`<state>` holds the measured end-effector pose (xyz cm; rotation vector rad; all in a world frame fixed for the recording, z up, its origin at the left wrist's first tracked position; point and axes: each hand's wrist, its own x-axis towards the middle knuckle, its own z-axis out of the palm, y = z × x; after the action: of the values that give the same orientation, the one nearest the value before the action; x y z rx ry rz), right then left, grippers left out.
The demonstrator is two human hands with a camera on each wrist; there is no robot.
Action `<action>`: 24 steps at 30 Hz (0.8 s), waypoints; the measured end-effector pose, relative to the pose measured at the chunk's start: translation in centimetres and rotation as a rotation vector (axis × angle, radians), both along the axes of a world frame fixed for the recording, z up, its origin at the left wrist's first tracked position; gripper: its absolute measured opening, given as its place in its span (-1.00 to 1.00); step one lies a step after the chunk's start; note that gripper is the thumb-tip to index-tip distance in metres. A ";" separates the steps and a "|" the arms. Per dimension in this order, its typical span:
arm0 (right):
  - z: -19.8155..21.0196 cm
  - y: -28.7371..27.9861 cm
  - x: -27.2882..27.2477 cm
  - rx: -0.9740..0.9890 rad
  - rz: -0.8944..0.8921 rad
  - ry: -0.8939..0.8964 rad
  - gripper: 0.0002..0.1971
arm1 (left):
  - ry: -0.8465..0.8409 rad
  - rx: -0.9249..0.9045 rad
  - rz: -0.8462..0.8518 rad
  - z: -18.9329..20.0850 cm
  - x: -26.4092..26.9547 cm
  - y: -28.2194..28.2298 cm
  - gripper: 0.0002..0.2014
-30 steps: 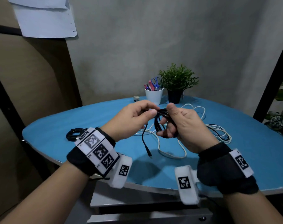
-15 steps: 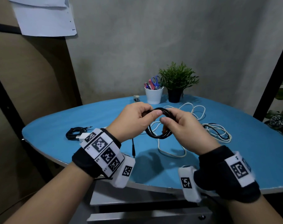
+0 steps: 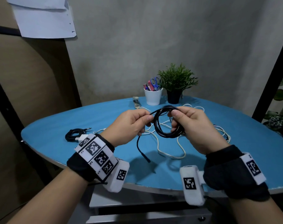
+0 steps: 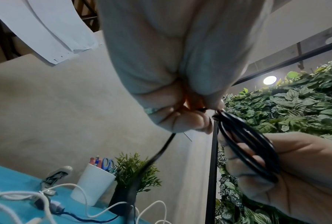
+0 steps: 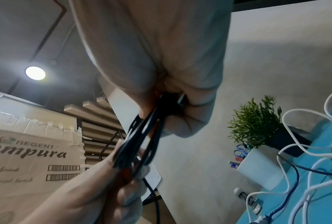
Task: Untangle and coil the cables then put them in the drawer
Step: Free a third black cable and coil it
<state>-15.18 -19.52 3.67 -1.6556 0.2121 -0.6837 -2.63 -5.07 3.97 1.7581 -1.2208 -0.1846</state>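
Note:
My right hand grips a black cable wound into several loops, held above the blue table. My left hand pinches the same cable just left of the coil, and its free end hangs below with the plug near the tabletop. In the left wrist view the black cable coil lies across the right hand's fingers. In the right wrist view the black cable loops bunch in the curled fingers. A tangled white cable lies on the table under my hands. A drawer front shows below the table edge.
A coiled black cable with a white plug lies at the table's left. A white cup of scissors and pens, a potted plant and a small stapler stand at the back. More dark and white cable lies right.
Another loop has been wound onto the coil. The hanging free end has grown shorter, and both hands have risen slightly and spread apart.

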 end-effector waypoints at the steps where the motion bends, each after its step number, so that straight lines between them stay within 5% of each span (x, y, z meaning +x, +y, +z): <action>1: 0.2 -0.1 -0.1 0.050 0.012 -0.019 -0.78 | 0.006 0.015 0.001 -0.4 0.1 0.1 -0.78; 9: 1.0 0.1 -0.3 0.213 0.092 -0.069 -0.77 | 0.073 0.187 0.047 -3.2 0.3 0.4 -0.81; 16: 0.7 0.6 -0.1 0.201 0.128 -0.004 -0.78 | 0.605 -0.300 0.127 -1.3 0.0 0.0 -0.87; 24: 0.2 1.2 0.9 0.105 0.106 0.043 -0.78 | 0.779 -0.334 -0.066 -0.5 -2.5 -1.1 -0.81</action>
<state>-14.28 -18.29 3.83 -1.5697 0.1868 -0.5490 -5.16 -6.17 3.44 1.1725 -0.6816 -0.6035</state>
